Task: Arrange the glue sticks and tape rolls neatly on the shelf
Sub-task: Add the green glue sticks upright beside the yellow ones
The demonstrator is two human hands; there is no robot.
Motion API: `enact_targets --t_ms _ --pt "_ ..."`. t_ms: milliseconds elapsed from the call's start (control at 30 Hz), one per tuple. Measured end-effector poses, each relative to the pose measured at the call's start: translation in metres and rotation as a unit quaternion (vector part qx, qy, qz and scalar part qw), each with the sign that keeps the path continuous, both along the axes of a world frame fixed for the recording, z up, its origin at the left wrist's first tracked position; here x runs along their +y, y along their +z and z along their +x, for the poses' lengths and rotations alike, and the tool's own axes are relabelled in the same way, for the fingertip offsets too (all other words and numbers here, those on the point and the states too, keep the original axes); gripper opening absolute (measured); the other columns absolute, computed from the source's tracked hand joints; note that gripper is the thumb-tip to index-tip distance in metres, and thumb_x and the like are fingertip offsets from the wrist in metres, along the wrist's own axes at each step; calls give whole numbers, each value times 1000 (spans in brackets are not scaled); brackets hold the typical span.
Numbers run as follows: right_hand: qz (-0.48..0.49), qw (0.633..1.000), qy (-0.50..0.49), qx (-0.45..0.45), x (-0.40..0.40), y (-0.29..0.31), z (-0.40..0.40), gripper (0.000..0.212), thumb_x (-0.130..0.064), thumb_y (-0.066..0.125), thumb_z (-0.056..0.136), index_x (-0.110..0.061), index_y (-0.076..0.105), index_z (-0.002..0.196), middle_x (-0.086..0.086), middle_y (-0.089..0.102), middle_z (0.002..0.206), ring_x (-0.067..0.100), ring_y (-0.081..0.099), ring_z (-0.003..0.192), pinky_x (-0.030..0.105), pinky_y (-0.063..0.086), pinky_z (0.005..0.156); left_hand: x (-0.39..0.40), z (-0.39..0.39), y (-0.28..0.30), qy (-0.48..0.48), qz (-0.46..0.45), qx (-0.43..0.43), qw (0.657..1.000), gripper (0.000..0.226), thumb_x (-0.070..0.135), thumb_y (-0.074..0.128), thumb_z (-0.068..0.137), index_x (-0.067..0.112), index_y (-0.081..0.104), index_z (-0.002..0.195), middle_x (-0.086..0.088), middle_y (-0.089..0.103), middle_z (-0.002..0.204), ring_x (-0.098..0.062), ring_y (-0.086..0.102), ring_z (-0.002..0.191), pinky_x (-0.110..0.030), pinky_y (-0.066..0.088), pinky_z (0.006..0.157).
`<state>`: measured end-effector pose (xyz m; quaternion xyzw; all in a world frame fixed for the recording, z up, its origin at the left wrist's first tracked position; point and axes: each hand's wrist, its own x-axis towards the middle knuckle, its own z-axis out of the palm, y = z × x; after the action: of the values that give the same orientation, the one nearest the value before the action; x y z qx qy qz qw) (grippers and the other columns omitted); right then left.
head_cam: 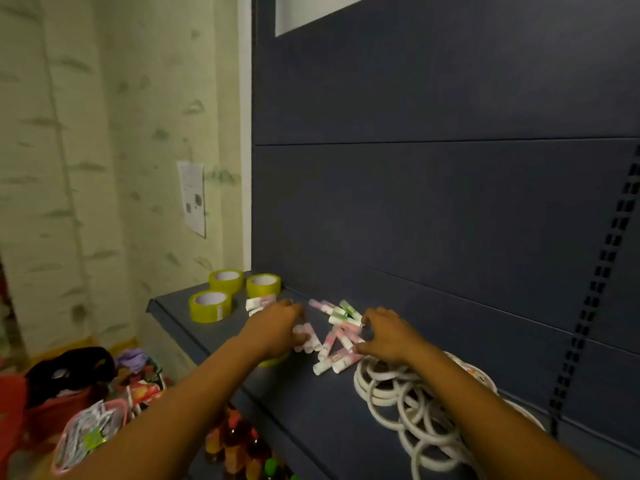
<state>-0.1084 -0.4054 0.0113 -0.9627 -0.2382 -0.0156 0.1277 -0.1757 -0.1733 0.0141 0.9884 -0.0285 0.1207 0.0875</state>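
Note:
A loose pile of pink, green and white glue sticks (337, 336) lies on the dark blue shelf (304, 407). My left hand (277, 329) reaches into the pile's left side, its fingers curled around a few sticks. My right hand (384, 336) is on the pile's right side with thumb and fingers curled over several sticks. Three yellow tape rolls (210, 306) lie flat at the shelf's far left end. Another yellow roll (273, 360) peeks out from under my left wrist. A heap of thin white tape rolls (408, 407) lies under my right forearm.
The shelf's blue back panel (433, 202) rises right behind the pile. A slotted upright (588, 306) stands at the right. Below the shelf are bottles (239, 441), and to the left a red basket (52, 410) and packaged goods. A papered wall with a notice (192, 197) is at the left.

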Motion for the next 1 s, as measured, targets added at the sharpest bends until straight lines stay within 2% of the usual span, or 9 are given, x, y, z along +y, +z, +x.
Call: enact_targets --t_ms 133,267,400,533,633,733,867,1000 --pt "-6 998 -57 6 14 2 36 56 -49 67 81 -18 50 124 4 51 127 24 47 120 39 46 96 22 66 -2 -64 -2 6 998 47 43 62 88 20 53 128 -5 54 129 -24 53 118 -36 46 94" --pt "-5 993 -120 -1 19 7 60 62 -54 69 80 -18 48 126 4 50 128 24 47 119 39 45 97 32 126 -7 -124 -14 20 992 40 43 62 89 25 55 124 -2 55 124 -23 54 115 -36 47 92" --pt "-8 988 -155 -6 19 -6 72 56 -50 67 83 -17 49 126 5 51 128 24 48 117 37 45 96 18 172 -23 -175 -14 38 984 37 39 61 89 26 56 123 -1 54 128 -22 53 117 -36 47 92" --pt "5 984 -176 -12 17 -11 77 58 -51 67 84 -17 49 127 4 50 128 23 47 118 38 44 98 0 200 -44 -216 27 58 974 38 35 58 93 23 56 128 -2 51 135 -24 50 123 -35 43 97" --pt "6 982 -187 -14 13 -11 83 61 -54 68 83 -18 48 128 3 49 129 23 46 119 37 43 100 -6 219 -50 -223 28 61 972 32 27 52 95 24 60 126 -2 52 135 -24 50 123 -36 43 96" --pt "17 981 -194 -8 8 -10 90 66 -57 70 80 -19 48 128 2 48 128 21 45 120 37 43 101 -6 228 -53 -235 45 59 969 28 21 49 96 25 64 119 -2 53 131 -23 50 121 -38 44 95" --pt "22 981 -193 -8 9 -9 95 62 -53 71 80 -20 47 128 1 49 127 20 46 118 37 44 98 -5 230 -53 -248 76 59 964 21 19 52 95 27 66 108 1 59 121 -21 51 116 -35 44 90" --pt "25 983 -184 -15 12 -8 99 57 -47 69 82 -20 47 127 3 50 127 22 46 117 36 45 96 -7 225 -49 -249 92 54 963 22 20 53 92 28 64 109 -1 64 113 -23 57 108 -31 43 85"
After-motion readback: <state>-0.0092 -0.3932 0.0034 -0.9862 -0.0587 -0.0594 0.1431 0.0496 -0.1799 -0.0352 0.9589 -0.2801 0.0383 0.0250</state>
